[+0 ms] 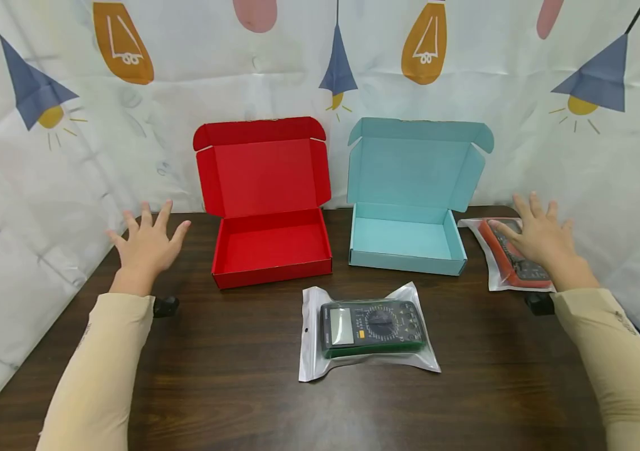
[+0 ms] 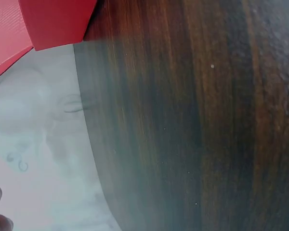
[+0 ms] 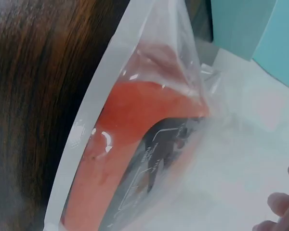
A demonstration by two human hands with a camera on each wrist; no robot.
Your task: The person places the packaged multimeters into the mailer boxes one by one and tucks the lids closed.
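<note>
My left hand (image 1: 147,247) is spread with straight fingers over the table's left side, left of an open red box (image 1: 271,244). On the right, my right hand (image 1: 545,235) also has its fingers spread and overlaps a red multimeter (image 1: 503,254) in a clear bag. The right wrist view shows that red multimeter (image 3: 106,149) close up, its dial side partly hidden by glare. A green-edged multimeter (image 1: 376,329) in a clear bag lies at the table's middle, in front of the boxes. Neither hand holds anything.
A light blue box (image 1: 407,241) with its lid raised stands right of the red one. Both box lids lean back near a white patterned curtain (image 1: 286,69), which also runs along both sides of the dark wooden table (image 1: 229,376).
</note>
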